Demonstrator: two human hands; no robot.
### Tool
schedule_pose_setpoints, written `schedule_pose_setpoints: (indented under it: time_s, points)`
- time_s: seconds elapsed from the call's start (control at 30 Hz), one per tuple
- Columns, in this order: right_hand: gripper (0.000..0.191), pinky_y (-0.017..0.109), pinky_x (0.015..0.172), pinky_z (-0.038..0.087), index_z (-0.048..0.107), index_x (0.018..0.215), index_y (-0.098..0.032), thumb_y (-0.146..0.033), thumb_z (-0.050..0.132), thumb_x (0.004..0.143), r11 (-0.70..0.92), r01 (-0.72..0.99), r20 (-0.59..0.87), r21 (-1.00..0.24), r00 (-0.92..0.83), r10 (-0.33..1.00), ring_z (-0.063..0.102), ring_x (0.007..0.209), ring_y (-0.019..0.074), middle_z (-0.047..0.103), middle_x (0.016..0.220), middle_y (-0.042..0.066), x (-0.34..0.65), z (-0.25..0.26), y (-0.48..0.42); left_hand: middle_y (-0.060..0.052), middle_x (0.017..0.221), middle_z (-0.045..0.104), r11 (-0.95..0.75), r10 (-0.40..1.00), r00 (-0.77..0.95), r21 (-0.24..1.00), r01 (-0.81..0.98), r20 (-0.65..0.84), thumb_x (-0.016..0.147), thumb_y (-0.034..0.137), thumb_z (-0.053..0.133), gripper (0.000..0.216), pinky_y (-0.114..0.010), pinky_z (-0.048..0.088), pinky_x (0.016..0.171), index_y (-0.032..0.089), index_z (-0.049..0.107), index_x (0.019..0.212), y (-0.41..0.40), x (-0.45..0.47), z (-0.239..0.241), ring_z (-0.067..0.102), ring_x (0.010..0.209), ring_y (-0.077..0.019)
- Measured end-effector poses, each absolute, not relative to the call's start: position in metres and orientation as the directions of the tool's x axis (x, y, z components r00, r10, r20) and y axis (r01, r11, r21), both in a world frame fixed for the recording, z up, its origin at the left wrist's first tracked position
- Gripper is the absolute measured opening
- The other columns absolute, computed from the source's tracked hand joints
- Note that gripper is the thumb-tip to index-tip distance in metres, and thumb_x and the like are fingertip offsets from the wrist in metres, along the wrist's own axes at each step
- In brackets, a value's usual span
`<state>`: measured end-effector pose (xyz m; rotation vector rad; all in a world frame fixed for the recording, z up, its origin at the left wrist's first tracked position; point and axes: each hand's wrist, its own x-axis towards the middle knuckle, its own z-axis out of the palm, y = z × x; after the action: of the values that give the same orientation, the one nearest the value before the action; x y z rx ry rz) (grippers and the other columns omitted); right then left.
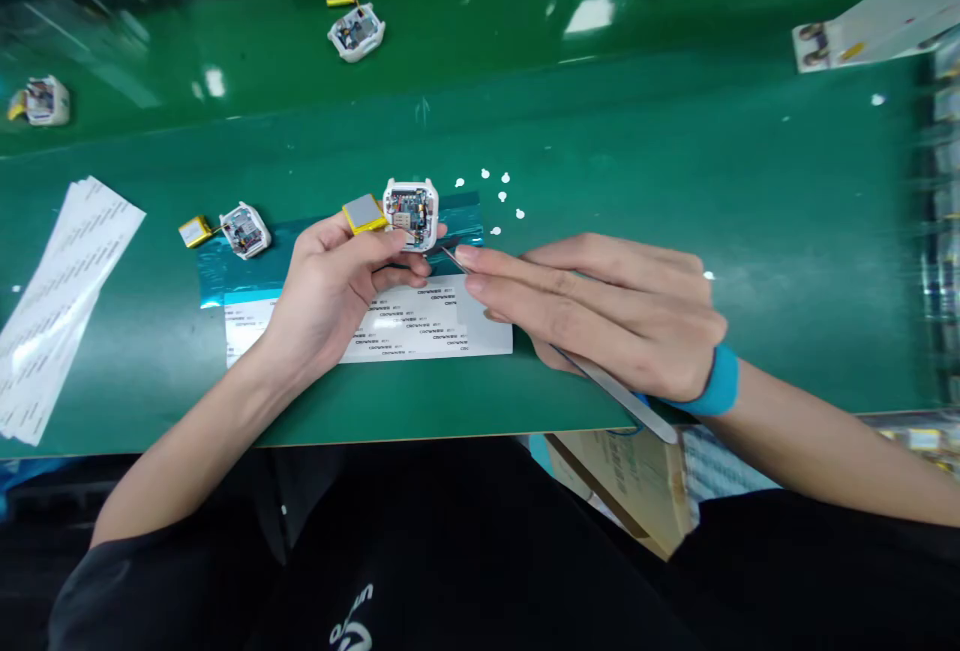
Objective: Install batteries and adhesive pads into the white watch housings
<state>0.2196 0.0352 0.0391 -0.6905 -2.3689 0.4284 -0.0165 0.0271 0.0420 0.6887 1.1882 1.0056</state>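
My left hand [337, 276] is closed around a small white device shell [411, 211] with a bare circuit board inside and a yellow-edged battery [364, 213] hanging off its left side. My right hand [600, 306] grips metal tweezers [622, 399]; their tips [448, 253] reach just below the shell, over a white label sheet [427, 326]. A blue band circles my right wrist.
A second shell with battery [244, 229] lies on a blue film strip [225, 266] to the left. White label strips [56, 301] sit far left. Small white dots [501, 197] are scattered behind. More shells [357, 31] ride the belt beyond.
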Motion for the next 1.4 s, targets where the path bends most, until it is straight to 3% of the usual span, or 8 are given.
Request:
schedule_pose_setpoints:
  time_s: [0.13,0.27,0.57,0.67,0.83,0.93,1.23,1.4]
  points:
    - [0.022,0.034,0.079,0.067,0.077,0.123,-0.037,-0.037,0.061,0.108,0.786,0.353,0.423,-0.508,-0.692,0.585,0.077,0.102,0.0217,0.072,0.132,-0.003,0.221,0.037,0.036,-0.002,0.083,0.077,0.382,0.912,-0.036,0.878,-0.287,-0.409,0.085,0.019,0.077,0.009,-0.026,0.065,0.078,0.017,0.069,0.080,0.024,-0.013,0.039,0.078,0.078,-0.0157]
    - [0.017,0.033,0.073,0.066,0.080,0.115,-0.039,-0.033,0.067,0.105,0.729,0.382,0.377,-0.568,-0.667,0.643,0.077,0.098,0.0206,0.075,0.126,-0.004,0.215,0.035,0.037,0.003,0.074,0.073,0.320,0.920,-0.138,0.906,-0.277,-0.367,0.082,0.017,0.080,0.019,-0.026,0.067,0.073,0.020,0.063,0.073,0.020,-0.007,0.037,0.078,0.076,-0.0164]
    - [0.013,0.031,0.060,0.059,0.081,0.105,-0.039,-0.031,0.071,0.102,0.683,0.370,0.334,-0.629,-0.665,0.668,0.077,0.086,0.0184,0.078,0.119,-0.006,0.204,0.030,0.040,0.001,0.078,0.075,0.342,0.921,-0.109,0.911,-0.229,-0.374,0.083,0.019,0.076,0.022,-0.032,0.066,0.080,0.021,0.059,0.069,0.017,-0.006,0.035,0.078,0.088,-0.0199]
    - [0.014,0.029,0.058,0.057,0.081,0.105,-0.039,-0.029,0.071,0.102,0.747,0.368,0.393,-0.554,-0.675,0.624,0.077,0.084,0.0168,0.078,0.118,-0.007,0.204,0.028,0.040,0.001,0.074,0.072,0.351,0.918,-0.099,0.904,-0.244,-0.384,0.084,0.015,0.075,0.023,-0.033,0.066,0.080,0.020,0.059,0.068,0.017,-0.005,0.034,0.076,0.082,-0.0184]
    - [0.023,0.031,0.063,0.061,0.076,0.121,-0.026,-0.016,0.071,0.102,0.918,0.354,0.568,-0.177,-0.726,0.389,0.077,0.087,0.0180,0.075,0.127,0.000,0.206,0.027,0.034,0.001,0.069,0.068,0.299,0.929,-0.131,0.909,-0.292,-0.348,0.083,0.012,0.074,0.023,-0.028,0.066,0.070,0.018,0.060,0.066,0.016,-0.003,0.033,0.069,0.066,-0.0136]
    - [0.023,0.031,0.065,0.063,0.074,0.124,-0.022,-0.015,0.068,0.104,0.936,0.340,0.580,-0.089,-0.746,0.326,0.077,0.088,0.0181,0.074,0.130,0.004,0.207,0.027,0.032,0.003,0.061,0.058,0.302,0.926,-0.136,0.905,-0.299,-0.353,0.084,0.010,0.074,0.026,-0.025,0.065,0.064,0.018,0.058,0.064,0.016,-0.004,0.032,0.064,0.058,-0.0107]
    - [0.029,0.030,0.072,0.062,0.070,0.131,-0.034,-0.020,0.065,0.107,0.876,0.347,0.514,-0.334,-0.712,0.478,0.077,0.097,0.0170,0.073,0.133,-0.003,0.211,0.025,0.032,0.003,0.070,0.071,0.227,0.953,-0.149,0.948,-0.225,-0.263,0.084,0.016,0.082,0.014,-0.026,0.068,0.065,0.018,0.070,0.078,0.015,-0.004,0.026,0.073,0.062,-0.0127]
    - [0.035,0.034,0.087,0.064,0.064,0.142,-0.032,-0.021,0.059,0.109,0.868,0.363,0.478,-0.338,-0.729,0.491,0.075,0.106,0.0195,0.069,0.141,0.001,0.218,0.026,0.029,0.003,0.080,0.076,0.159,0.976,-0.125,0.974,-0.164,-0.181,0.084,0.027,0.087,0.019,-0.029,0.070,0.067,0.020,0.070,0.088,0.014,-0.005,0.023,0.077,0.066,-0.0157]
